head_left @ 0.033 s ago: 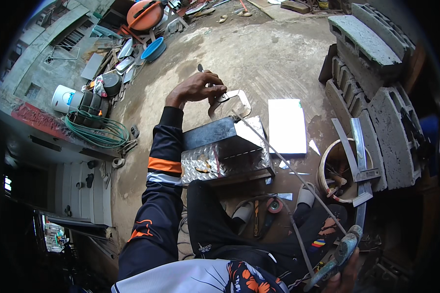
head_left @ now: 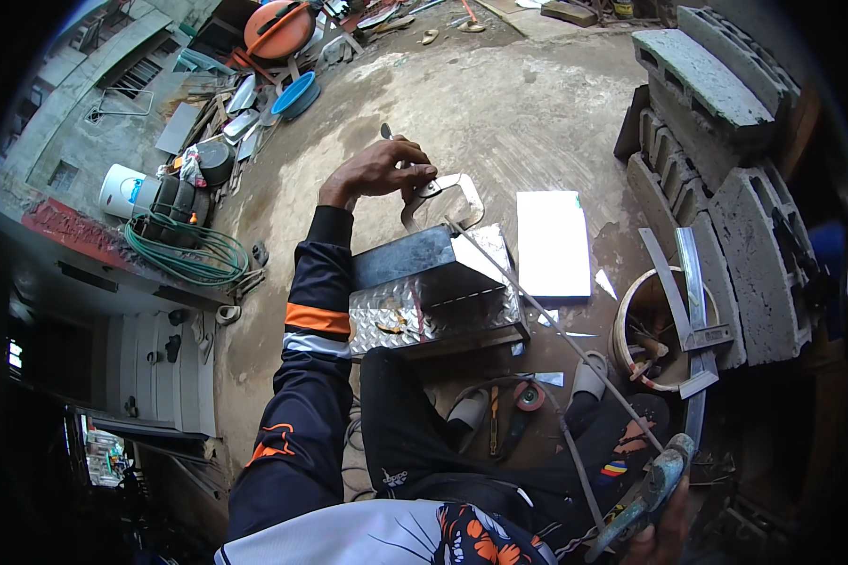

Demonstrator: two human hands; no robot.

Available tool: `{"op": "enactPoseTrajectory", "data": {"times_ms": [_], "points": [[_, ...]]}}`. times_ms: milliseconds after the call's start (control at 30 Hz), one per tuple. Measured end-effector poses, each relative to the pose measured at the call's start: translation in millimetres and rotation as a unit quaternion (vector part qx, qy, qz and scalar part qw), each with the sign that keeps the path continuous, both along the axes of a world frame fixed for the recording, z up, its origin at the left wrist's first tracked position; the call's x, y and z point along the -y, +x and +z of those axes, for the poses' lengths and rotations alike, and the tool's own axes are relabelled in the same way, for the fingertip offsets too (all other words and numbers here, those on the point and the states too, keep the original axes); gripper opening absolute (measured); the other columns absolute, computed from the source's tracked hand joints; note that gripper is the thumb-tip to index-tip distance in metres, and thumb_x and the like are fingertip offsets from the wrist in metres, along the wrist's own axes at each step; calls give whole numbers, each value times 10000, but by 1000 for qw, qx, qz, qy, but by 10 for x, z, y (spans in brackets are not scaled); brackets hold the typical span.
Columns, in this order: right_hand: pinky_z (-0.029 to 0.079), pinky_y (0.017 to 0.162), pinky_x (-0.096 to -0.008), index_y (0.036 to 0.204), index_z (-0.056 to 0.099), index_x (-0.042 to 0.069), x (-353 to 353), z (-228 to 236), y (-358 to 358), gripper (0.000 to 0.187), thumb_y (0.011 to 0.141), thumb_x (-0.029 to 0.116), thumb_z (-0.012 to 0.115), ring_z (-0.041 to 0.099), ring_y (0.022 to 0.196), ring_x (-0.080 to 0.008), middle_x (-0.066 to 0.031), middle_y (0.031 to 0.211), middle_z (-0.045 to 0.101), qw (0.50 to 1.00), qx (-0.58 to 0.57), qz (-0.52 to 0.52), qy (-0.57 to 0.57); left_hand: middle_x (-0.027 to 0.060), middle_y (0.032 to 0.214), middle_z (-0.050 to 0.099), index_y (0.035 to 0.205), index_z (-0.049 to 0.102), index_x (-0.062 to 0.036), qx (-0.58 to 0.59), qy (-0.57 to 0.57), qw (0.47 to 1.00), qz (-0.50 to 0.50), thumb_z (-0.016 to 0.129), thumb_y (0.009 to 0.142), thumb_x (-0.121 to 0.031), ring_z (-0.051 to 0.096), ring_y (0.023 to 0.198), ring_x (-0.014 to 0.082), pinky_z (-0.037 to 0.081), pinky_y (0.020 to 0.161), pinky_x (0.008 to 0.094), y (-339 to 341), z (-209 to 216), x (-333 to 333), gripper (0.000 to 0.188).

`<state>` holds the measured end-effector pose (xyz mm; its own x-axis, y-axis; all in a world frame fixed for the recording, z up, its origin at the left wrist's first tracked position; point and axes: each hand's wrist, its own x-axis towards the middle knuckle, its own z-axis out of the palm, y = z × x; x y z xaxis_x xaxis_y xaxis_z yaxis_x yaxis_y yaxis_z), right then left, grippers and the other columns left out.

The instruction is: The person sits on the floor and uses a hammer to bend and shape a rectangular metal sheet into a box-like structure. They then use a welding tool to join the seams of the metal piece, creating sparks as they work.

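My left hand (head_left: 386, 171) is closed around what looks like a metal locking C-clamp (head_left: 464, 181), whose curved jaws reach to the far side of a metal box-like piece (head_left: 443, 331). That piece has a diamond-plate face and a dark flat panel (head_left: 400, 257) on top. At the lower right, my right hand (head_left: 667, 527) grips a worn blue welding electrode holder (head_left: 664, 476). A long thin welding rod (head_left: 575, 346) runs from the holder, its tip by the panel's far corner. The holder's cable (head_left: 575, 452) loops over my leg. My fingers partly hide both tools.
A white sheet (head_left: 553, 245) and metal scraps (head_left: 606, 282) lie right of the box. Beyond stands a bucket (head_left: 622, 334) with metal strips and a square across it, beside stacked concrete blocks (head_left: 763, 273). An angle grinder (head_left: 528, 400) lies between my feet.
The electrode holder and rod have shifted slightly; the rod's tip is a little lower and further left. My left hand and the metal piece have not visibly moved.
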<state>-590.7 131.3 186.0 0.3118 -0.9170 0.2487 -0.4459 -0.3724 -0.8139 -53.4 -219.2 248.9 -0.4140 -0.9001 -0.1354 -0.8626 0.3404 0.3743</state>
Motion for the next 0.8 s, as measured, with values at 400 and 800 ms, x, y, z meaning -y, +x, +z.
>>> {"op": "enactPoseTrajectory", "data": {"times_ms": [400,800], "points": [[399,1083,-434,1504,316,-121,15,51,54,587,1051,230,446,503,1332,-393,-317,1476,450,999,13,-40,-13,109,931,689,993,745,-17,1,-23,1000,-13,637,979,-404,648,892,257,502,801,390,16,-25,-1,402],[365,1115,-430,1504,313,-124,-10,52,-9,589,1051,230,439,462,1370,-401,-313,1498,426,1000,8,-13,12,113,959,695,1014,747,-32,13,-14,1000,-2,640,971,-418,601,973,290,461,894,403,-18,12,-35,403]]}}
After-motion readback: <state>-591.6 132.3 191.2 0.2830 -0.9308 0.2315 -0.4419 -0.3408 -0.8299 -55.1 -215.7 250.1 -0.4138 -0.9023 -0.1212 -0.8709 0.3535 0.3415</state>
